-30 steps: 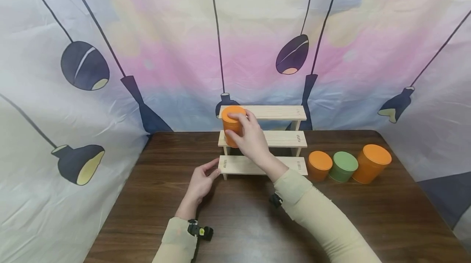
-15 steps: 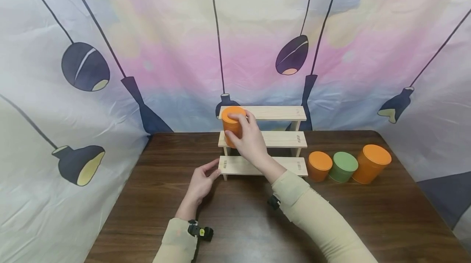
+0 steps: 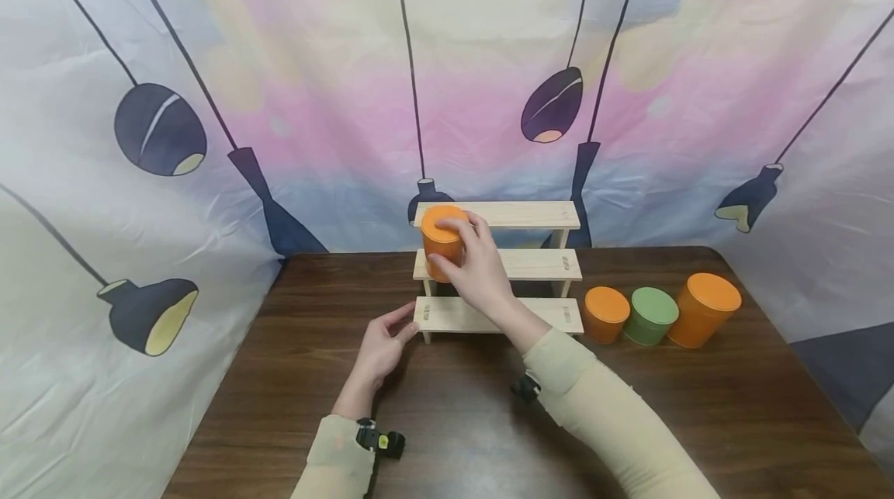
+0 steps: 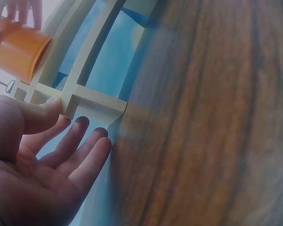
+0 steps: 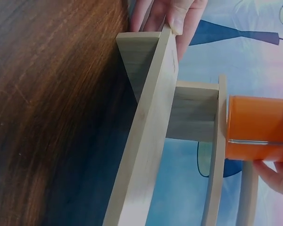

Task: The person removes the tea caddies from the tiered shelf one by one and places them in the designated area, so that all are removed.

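Observation:
A pale wooden three-tier stand (image 3: 538, 265) stands on the table. On the left end of its middle tier is an orange lidded canister (image 3: 438, 258), upright. My right hand (image 3: 482, 270) grips that canister from the right, with fingers at the lid and thumb on its side. In the right wrist view the base of the canister (image 5: 257, 125) meets the tier's surface. My left hand (image 3: 380, 348) holds the left end of the bottom tier. The left wrist view shows its thumb on the tier's end, with the other fingers spread beside the side support (image 4: 99, 101).
To the right of the stand is a row: a short orange canister (image 3: 606, 317), a green canister (image 3: 651, 317) and a taller orange canister (image 3: 704, 311). All rest on the dark wooden table (image 3: 461, 429). A printed cloth (image 3: 335, 95) hangs behind the table.

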